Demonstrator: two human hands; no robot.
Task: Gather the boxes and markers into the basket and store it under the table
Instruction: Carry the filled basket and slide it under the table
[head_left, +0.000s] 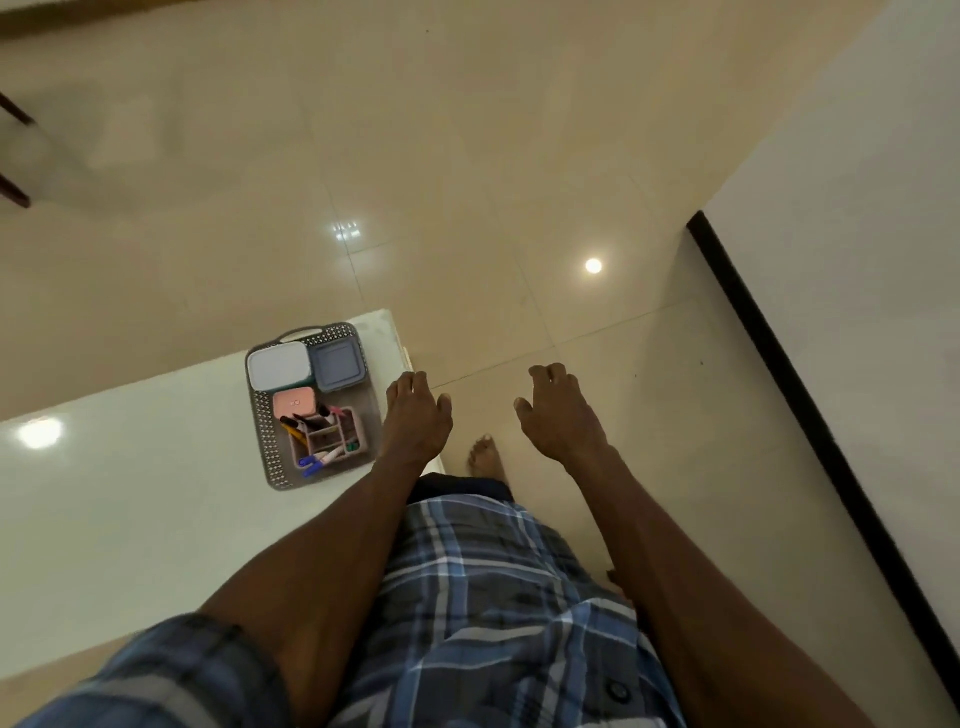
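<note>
Both hands are empty with fingers loosely curled: the left hand (417, 415) hovers beside the basket's right edge and partly covers the corner of the white surface (130, 493); the right hand (558, 415) hangs over the floor (467, 182). On that surface sits the grey basket (266, 436), holding a white box (279, 365), grey box (336, 365), pink box (294, 401) and markers (319, 460) in a small organiser whose contents are hard to make out.
</note>
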